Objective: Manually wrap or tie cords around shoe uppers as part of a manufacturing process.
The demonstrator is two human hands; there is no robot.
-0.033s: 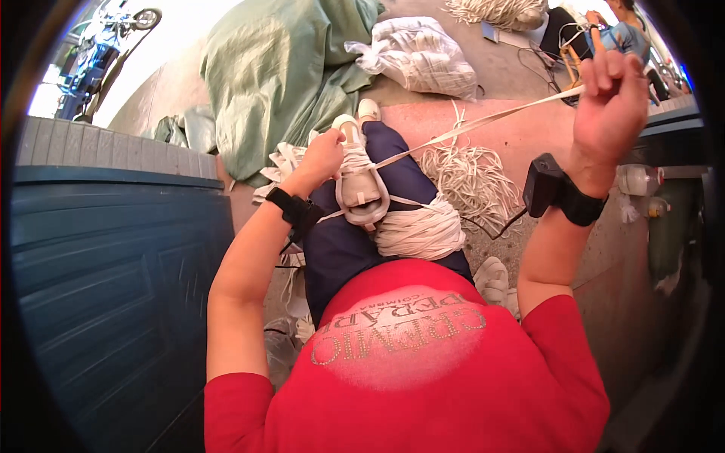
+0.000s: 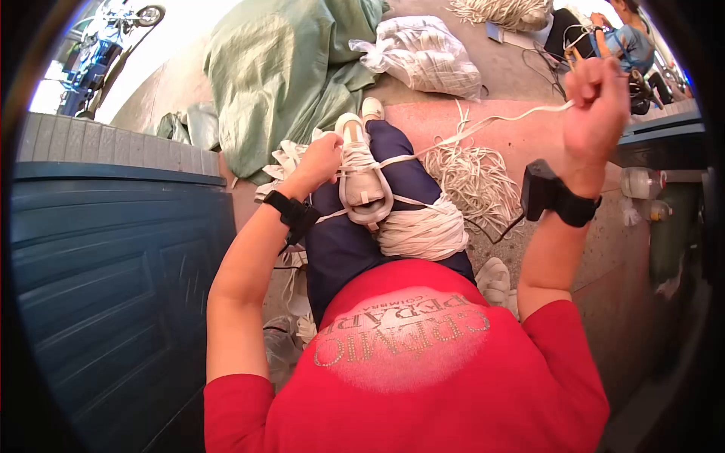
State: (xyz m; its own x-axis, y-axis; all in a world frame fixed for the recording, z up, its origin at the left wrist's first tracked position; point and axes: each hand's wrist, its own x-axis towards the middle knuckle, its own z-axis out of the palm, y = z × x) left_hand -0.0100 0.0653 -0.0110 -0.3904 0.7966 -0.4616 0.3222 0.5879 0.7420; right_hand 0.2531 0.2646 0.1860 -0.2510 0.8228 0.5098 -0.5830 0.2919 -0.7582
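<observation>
A pale beige sneaker (image 2: 366, 189) rests on my lap, toe pointing away, with white lacing across its front. My left hand (image 2: 321, 160) is closed on the shoe's left edge; the fingertips are partly hidden. Raised at the far right, my right hand (image 2: 598, 98) is closed round the end of a white shoelace (image 2: 491, 121), which runs in a loose curve back to the shoe. A bundle of white laces (image 2: 423, 230) lies on my right thigh, with a strand leading toward the shoe.
A heap of loose laces (image 2: 476, 185) lies on the floor to the right. Ahead are a green tarp (image 2: 279, 83) and a stuffed clear plastic bag (image 2: 423, 57). A blue panelled door (image 2: 121, 302) stands at the left. Another person (image 2: 634, 45) sits far right.
My right hand has moved slightly left. The lace was straight and taut and now sags. My left hand keeps its grip on the shoe.
</observation>
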